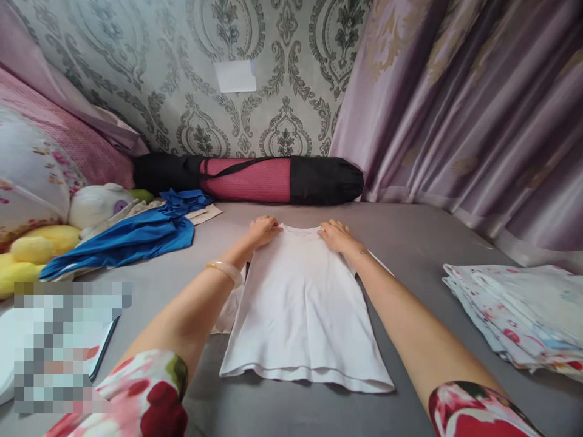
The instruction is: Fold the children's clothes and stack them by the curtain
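Observation:
A white shirt lies spread on the grey bed sheet, its neckline away from me and its hem nearest. My left hand pinches the left shoulder beside the neckline. At the other shoulder, my right hand has its fingers closed on the fabric. Both sleeves are partly hidden, the left one showing beneath my left forearm and a bit of the right one past my right wrist. A pale bangle circles my left wrist.
Folded printed cloths are stacked at the right. A blue garment lies crumpled at the left near plush toys. A black and pink rolled bag rests against the patterned wall. Purple curtains hang at the right.

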{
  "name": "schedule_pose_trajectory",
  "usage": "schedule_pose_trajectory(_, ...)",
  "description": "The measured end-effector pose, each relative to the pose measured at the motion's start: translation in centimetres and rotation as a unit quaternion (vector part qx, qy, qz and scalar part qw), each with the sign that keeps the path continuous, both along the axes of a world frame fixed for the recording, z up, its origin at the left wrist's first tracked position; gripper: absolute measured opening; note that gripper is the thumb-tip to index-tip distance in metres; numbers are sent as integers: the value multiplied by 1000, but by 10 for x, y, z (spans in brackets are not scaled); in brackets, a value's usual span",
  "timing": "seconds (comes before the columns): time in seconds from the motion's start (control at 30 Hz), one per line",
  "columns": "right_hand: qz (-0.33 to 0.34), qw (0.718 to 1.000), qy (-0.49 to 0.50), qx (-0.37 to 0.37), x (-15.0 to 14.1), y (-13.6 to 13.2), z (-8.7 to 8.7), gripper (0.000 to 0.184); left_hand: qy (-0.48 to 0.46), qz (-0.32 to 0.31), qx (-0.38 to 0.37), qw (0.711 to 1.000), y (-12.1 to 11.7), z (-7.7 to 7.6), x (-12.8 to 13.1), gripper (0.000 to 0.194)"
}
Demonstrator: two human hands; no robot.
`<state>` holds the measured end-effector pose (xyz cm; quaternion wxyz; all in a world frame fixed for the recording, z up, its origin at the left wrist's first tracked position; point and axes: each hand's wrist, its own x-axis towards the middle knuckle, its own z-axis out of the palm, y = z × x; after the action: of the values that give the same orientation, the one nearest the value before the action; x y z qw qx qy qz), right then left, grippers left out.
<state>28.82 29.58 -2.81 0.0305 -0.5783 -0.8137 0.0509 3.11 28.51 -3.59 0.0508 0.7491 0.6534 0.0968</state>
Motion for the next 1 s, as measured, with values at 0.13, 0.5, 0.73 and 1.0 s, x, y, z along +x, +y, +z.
schedule_pose_trajectory(0.13, -33, 999, 7, 20, -7, 3, -9, 35, -15, 28, 3, 999, 7, -6, 10, 27)
schedule_pose_trajectory(0.5, -81, 990, 112, -27, 6, -3, 9, 34, 78, 108, 36, 990, -12, -6, 33, 38)
schedule_pose_trajectory(0.73, -252, 942, 164, -148, 113, -39, 19, 32, 38, -19, 45, 998, -27, 10, 89, 31)
schedule_pose_trajectory(1.0, -227, 907, 210, -287, 145, -91, 29, 43, -82, -175, 64, 979, -28, -11, 178, 27)
